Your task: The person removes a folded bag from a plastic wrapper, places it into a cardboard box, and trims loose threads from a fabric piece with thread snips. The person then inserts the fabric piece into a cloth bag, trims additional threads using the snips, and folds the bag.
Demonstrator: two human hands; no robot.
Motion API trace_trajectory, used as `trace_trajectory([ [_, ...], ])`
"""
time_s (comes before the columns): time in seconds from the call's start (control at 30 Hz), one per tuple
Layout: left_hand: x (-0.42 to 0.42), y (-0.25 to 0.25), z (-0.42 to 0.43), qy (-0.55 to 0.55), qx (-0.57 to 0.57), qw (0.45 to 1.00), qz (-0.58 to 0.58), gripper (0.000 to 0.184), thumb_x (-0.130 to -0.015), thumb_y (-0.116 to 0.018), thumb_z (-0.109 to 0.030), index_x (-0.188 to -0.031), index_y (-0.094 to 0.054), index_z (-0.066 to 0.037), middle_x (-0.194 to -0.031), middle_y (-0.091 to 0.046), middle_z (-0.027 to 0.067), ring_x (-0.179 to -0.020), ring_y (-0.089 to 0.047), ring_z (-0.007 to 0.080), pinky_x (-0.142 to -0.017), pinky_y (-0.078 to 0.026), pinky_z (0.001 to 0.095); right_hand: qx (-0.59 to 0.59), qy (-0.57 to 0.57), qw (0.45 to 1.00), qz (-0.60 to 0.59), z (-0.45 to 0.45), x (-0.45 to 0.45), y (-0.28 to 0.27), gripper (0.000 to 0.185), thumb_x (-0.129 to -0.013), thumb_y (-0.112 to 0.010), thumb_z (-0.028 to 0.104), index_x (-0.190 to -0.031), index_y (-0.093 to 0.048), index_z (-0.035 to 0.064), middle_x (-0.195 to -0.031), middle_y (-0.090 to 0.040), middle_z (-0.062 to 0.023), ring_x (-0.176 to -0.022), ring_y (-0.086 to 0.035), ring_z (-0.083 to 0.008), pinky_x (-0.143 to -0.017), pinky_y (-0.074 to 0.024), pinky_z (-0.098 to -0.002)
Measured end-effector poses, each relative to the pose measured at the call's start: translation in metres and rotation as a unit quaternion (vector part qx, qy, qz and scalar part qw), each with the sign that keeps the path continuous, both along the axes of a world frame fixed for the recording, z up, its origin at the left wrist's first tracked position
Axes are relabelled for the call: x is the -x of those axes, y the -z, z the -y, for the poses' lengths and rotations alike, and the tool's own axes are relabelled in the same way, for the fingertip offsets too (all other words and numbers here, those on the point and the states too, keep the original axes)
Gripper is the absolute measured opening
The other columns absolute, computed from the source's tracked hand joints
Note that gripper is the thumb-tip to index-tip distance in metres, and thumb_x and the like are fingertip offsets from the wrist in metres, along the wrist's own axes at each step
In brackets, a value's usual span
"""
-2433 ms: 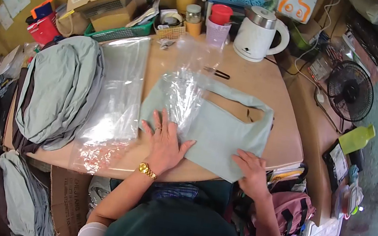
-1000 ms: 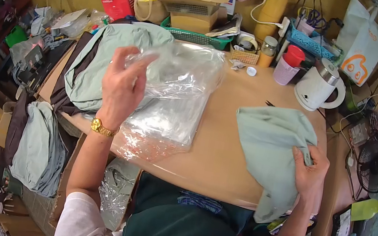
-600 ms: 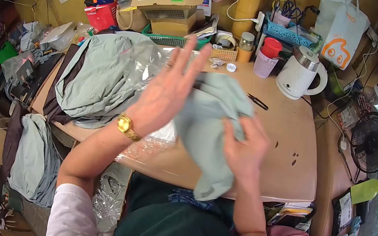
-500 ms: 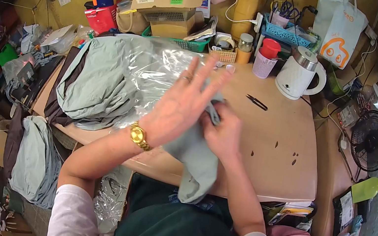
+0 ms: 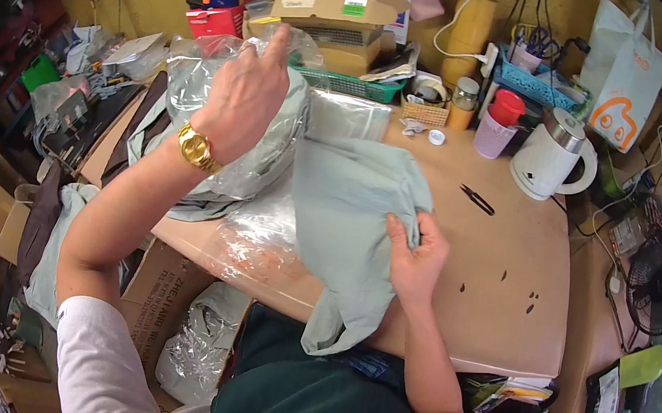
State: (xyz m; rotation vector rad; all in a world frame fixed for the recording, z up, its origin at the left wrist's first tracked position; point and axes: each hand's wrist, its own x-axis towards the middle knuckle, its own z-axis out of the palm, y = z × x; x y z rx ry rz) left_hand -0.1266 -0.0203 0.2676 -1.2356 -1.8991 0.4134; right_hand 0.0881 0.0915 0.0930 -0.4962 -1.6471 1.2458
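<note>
A pale grey-green cloth garment piece [image 5: 356, 211] hangs over the table's front edge, its lower end folded near the apron. My right hand [image 5: 416, 260] is closed on its right edge, thumb on top. My left hand [image 5: 244, 100], with a gold watch at the wrist, is over a crumpled clear plastic bag [image 5: 194, 83] at the left. Its index finger stretches forward; the other fingers look partly bent, and their undersides are hidden. Beneath that plastic lies a pile of grey-green and dark garments [image 5: 254, 167]. Flat clear plastic bags [image 5: 351, 114] lie behind the cloth.
Black thread snips [image 5: 477, 199] and several small dark bits lie on the tan table [image 5: 494, 330]. A white kettle [image 5: 542, 159], a lilac cup [image 5: 493, 137] and a cardboard box [image 5: 325, 31] stand along the back. An open carton [image 5: 158, 300] is below the front edge; a black fan [image 5: 660, 279] is right.
My left hand has moved left, away from my right hand, and loose plastic has shifted left too. The grey-green cloth, bunched before, is now spread out from my right hand. The view has turned slightly.
</note>
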Motion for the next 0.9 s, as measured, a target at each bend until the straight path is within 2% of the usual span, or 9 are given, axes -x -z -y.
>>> trace_trajectory([
  [0.13,-0.001,0.015,-0.006,0.047,-0.061,0.987,0.142,0.066,-0.087,-0.052,-0.002,-0.147,-0.022,0.001,-0.076,-0.064,0.0147,-0.075,-0.065,0.0280,-0.053,-0.055,0.0397,-0.033,0.019,0.998,-0.047,0.016,0.004,-0.017,0.019,-0.086,-0.070,0.006,-0.076,-0.056,-0.0019,-0.072,-0.051,-0.0068,-0.070,-0.048,-0.0141,-0.063,-0.0406,-0.0292],
  [0.37,-0.096,0.059,-0.021,0.305,0.023,0.924,0.230,0.077,-0.077,-0.059,-0.007,-0.149,-0.031,-0.005,-0.107,-0.062,0.0169,-0.082,-0.062,0.0268,-0.059,-0.059,0.0319,0.071,-0.118,0.985,-0.109,0.040,0.063,-0.012,0.018,-0.090,-0.065,0.011,-0.081,-0.057,-0.0017,-0.082,-0.057,-0.0100,-0.072,-0.054,-0.0169,-0.066,-0.0441,-0.0293],
  [0.4,-0.108,0.070,-0.021,0.319,0.063,0.937,0.129,0.077,-0.078,-0.058,-0.007,-0.150,-0.030,-0.006,-0.110,-0.061,0.0159,-0.082,-0.062,0.0245,-0.056,-0.057,0.0301,0.095,0.222,0.970,0.017,0.061,0.088,-0.041,0.015,-0.090,-0.066,0.013,-0.089,-0.060,-0.0004,-0.082,-0.058,-0.0040,-0.074,-0.052,-0.0125,-0.066,-0.0437,-0.0273],
  [0.47,-0.126,0.095,-0.024,0.331,0.100,0.938,0.025,0.078,-0.078,-0.058,-0.008,-0.151,-0.029,-0.008,-0.113,-0.060,0.0148,-0.083,-0.062,0.0222,-0.054,-0.055,0.0284,0.084,0.391,0.913,0.080,0.038,0.100,-0.026,0.015,-0.091,-0.067,0.014,-0.093,-0.062,0.0002,-0.082,-0.058,-0.0010,-0.075,-0.051,-0.0102,-0.066,-0.0434,-0.0263],
  [0.57,-0.147,0.113,-0.018,0.430,0.152,0.877,0.155,0.071,-0.083,-0.056,-0.014,-0.150,-0.033,-0.010,-0.134,-0.053,0.0141,-0.080,-0.062,0.0210,-0.060,-0.054,0.0258,0.054,-0.070,0.991,0.099,-0.006,0.084,-0.004,0.026,-0.091,-0.068,0.019,-0.109,-0.063,0.0006,-0.088,-0.063,-0.0041,-0.081,-0.056,-0.0148,-0.071,-0.0471,-0.0303],
  [0.63,-0.153,0.103,-0.007,0.487,0.139,0.826,0.248,0.072,-0.083,-0.057,-0.017,-0.151,-0.033,-0.016,-0.130,-0.057,0.0116,-0.077,-0.064,0.0178,-0.057,-0.052,0.0228,-0.063,0.047,0.995,0.060,-0.006,0.065,-0.037,0.038,-0.096,-0.059,0.034,-0.116,-0.059,0.0024,-0.111,-0.062,-0.0213,-0.098,-0.060,-0.0342,-0.079,-0.0474,-0.0434],
  [0.67,-0.142,0.102,-0.007,0.541,0.079,0.819,0.175,0.060,-0.085,-0.056,-0.017,-0.142,-0.041,-0.016,-0.128,-0.058,0.0109,-0.079,-0.064,0.0174,-0.057,-0.050,0.0226,-0.031,0.166,0.980,-0.104,-0.026,0.102,0.008,0.036,-0.094,-0.063,0.030,-0.113,-0.059,0.0005,-0.111,-0.062,-0.0196,-0.098,-0.060,-0.0323,-0.083,-0.0467,-0.0439],
  [0.77,-0.092,0.091,0.001,0.605,-0.088,0.786,0.088,0.030,-0.084,-0.058,-0.015,-0.114,-0.056,-0.016,-0.124,-0.058,0.0108,-0.085,-0.064,0.0217,-0.068,-0.049,0.0319,-0.092,0.195,0.976,0.016,-0.051,0.020,-0.051,0.031,-0.091,-0.068,0.023,-0.112,-0.059,0.0007,-0.107,-0.065,-0.0147,-0.097,-0.060,-0.0267,-0.088,-0.0465,-0.0397],
  [0.9,-0.044,0.108,-0.023,0.460,-0.351,0.806,0.121,0.026,-0.068,-0.069,-0.004,-0.090,-0.057,-0.011,-0.119,-0.058,0.0126,-0.100,-0.058,0.0322,-0.086,-0.041,0.0440,0.003,0.101,0.985,-0.142,-0.069,-0.023,-0.064,0.025,-0.090,-0.068,0.014,-0.109,-0.060,0.0015,-0.104,-0.064,-0.0082,-0.095,-0.057,-0.0157,-0.085,-0.0454,-0.0322],
])
